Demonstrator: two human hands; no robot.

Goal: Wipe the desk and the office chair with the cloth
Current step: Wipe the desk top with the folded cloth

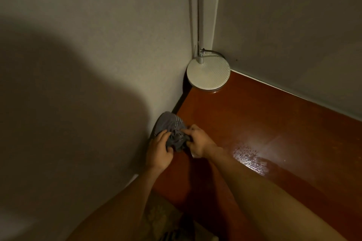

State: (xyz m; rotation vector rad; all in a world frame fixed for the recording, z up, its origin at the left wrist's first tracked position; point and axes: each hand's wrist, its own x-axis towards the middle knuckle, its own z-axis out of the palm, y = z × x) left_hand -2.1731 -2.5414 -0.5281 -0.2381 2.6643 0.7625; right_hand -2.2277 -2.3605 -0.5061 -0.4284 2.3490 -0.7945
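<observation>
The person looks to be getting the cloth ready to wipe. The left hand (158,150) is at the left edge of the shiny red-brown wooden counter (254,119), close to the wall. Its fingers are curled and they grip one side of the crumpled grey cloth (172,129). The cloth is bunched up between both hands, right at that edge, and part of it pokes up toward the wall. The right hand (197,141) pinches the other side of the cloth with bent fingers.

Next, I think the cloth needs to be folded into a neat pad, pressed flat on the counter and pushed across it.

Farther right, a round white lamp base (208,74) sits in the corner. A shiny wet-looking patch (248,154) is near the right arm. I cannot see the office chair.
</observation>
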